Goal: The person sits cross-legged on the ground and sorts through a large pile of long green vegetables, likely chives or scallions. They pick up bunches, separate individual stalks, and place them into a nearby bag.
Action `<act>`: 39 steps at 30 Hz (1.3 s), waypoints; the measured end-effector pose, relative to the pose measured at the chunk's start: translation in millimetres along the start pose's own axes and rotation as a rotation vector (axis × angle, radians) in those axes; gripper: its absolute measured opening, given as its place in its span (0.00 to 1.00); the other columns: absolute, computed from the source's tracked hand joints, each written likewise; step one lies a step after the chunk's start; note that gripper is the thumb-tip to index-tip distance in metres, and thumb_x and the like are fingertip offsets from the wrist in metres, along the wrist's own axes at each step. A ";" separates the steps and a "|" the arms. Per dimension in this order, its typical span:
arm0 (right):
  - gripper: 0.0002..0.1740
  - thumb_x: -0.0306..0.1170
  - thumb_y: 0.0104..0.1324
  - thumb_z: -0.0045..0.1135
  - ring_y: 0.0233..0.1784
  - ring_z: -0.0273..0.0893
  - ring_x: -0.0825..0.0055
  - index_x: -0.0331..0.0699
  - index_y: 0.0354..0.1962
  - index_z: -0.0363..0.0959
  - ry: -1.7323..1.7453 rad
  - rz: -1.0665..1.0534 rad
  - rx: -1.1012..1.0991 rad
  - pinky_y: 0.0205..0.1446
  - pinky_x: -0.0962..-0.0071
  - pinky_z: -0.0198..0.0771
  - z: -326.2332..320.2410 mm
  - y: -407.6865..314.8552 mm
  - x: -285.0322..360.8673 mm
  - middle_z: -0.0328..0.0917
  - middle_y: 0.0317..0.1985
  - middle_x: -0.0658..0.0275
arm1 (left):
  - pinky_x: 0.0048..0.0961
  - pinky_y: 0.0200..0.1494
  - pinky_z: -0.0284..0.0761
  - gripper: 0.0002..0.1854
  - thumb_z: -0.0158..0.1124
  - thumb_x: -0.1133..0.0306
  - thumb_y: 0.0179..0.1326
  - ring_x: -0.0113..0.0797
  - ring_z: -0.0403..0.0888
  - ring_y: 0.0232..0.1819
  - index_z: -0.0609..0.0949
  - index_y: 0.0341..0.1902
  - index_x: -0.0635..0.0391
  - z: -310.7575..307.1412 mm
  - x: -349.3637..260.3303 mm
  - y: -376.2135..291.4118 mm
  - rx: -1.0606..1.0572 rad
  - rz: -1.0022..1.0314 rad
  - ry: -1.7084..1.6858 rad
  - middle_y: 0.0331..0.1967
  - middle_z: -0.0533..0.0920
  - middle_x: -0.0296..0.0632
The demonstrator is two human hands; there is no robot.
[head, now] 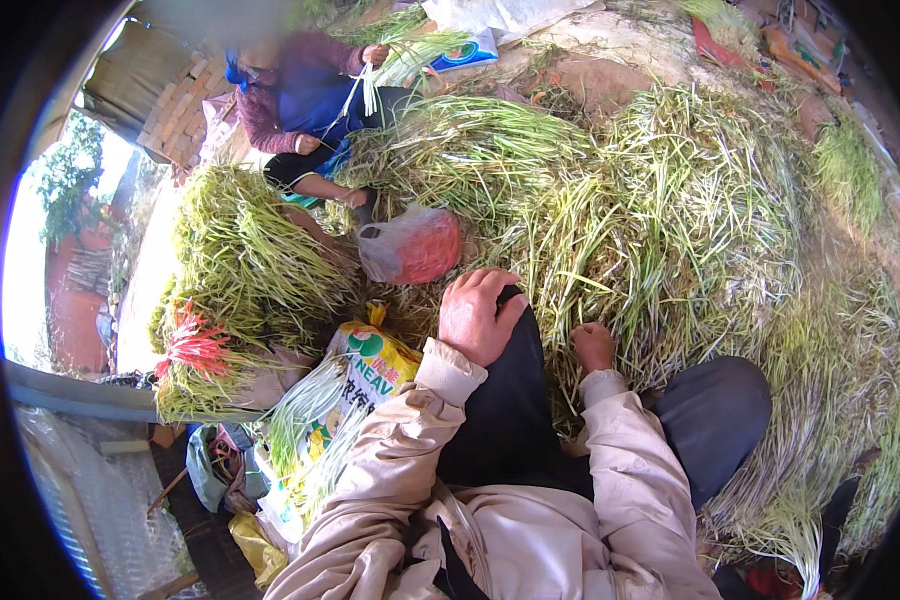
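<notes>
My left hand (478, 315) rests over my dark-trousered left knee, its thumb apart from the fingers and no object held. Between my knees, my right hand (593, 348) is at the near edge of a large heap of long, thin green stalks (645, 217), which look like chives. Its fingers are curled, and whether they grip any stalks is hidden. Just beyond my left knee sits a thin plastic bag with red contents (420, 246). Left of my left forearm, a bundle of pale-stemmed greens (311, 409) lies on a printed yellow-and-white sack (375, 360).
Another person (307, 97) sits at the far left, holding pale stalks. A tall stack of greens (259, 247) stands at left, with red strips (193, 341) on its near end. More greens (810, 390) spread beside my right knee. A blue-and-white bag (469, 51) lies behind.
</notes>
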State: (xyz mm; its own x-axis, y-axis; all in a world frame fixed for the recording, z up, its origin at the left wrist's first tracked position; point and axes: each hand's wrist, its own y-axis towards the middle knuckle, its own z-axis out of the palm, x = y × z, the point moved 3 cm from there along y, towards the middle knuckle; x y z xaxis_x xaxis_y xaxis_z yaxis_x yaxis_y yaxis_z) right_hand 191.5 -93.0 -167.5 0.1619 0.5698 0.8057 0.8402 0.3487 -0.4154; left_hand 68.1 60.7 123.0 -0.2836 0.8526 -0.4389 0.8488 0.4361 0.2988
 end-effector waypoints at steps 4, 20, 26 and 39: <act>0.16 0.40 0.59 0.66 0.46 0.82 0.45 0.36 0.37 0.87 0.020 -0.027 -0.016 0.52 0.52 0.75 0.1 0.8 -0.7 0.86 0.42 0.48 | 0.47 0.60 0.74 0.16 0.69 0.60 0.61 0.55 0.82 0.54 0.85 0.48 0.55 -0.1 -0.4 0.5 -0.002 0.002 -0.002 0.48 0.86 0.47; 0.19 0.40 0.56 0.67 0.47 0.83 0.45 0.35 0.39 0.85 0.002 0.006 -0.057 0.53 0.53 0.76 -5.0 -9.3 10.0 0.86 0.42 0.46 | 0.46 0.58 0.76 0.15 0.69 0.62 0.61 0.53 0.83 0.52 0.86 0.47 0.56 3.8 -3.4 2.0 -0.014 0.028 -0.009 0.47 0.87 0.45; 0.19 0.40 0.57 0.66 0.48 0.83 0.46 0.34 0.40 0.85 0.045 -0.008 -0.049 0.53 0.54 0.76 -4.5 -7.8 6.9 0.85 0.43 0.46 | 0.46 0.56 0.76 0.13 0.69 0.64 0.61 0.53 0.83 0.50 0.85 0.46 0.56 5.1 -6.8 2.2 -0.032 0.054 -0.005 0.45 0.87 0.45; 0.20 0.42 0.58 0.62 0.48 0.81 0.43 0.34 0.40 0.82 0.048 0.043 -0.001 0.53 0.51 0.75 -11.7 -12.5 12.5 0.84 0.44 0.44 | 0.45 0.57 0.76 0.15 0.70 0.63 0.61 0.55 0.83 0.52 0.85 0.49 0.56 5.2 -9.2 1.4 -0.013 0.018 0.016 0.48 0.87 0.48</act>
State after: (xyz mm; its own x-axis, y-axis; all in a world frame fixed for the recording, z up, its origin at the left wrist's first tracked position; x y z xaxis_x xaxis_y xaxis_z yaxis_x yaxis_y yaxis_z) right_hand 189.0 -98.9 -147.3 0.2223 0.5481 0.8063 0.8324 0.3238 -0.4497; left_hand 74.2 52.0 123.0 -0.2753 0.8647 -0.4200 0.8480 0.4243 0.3177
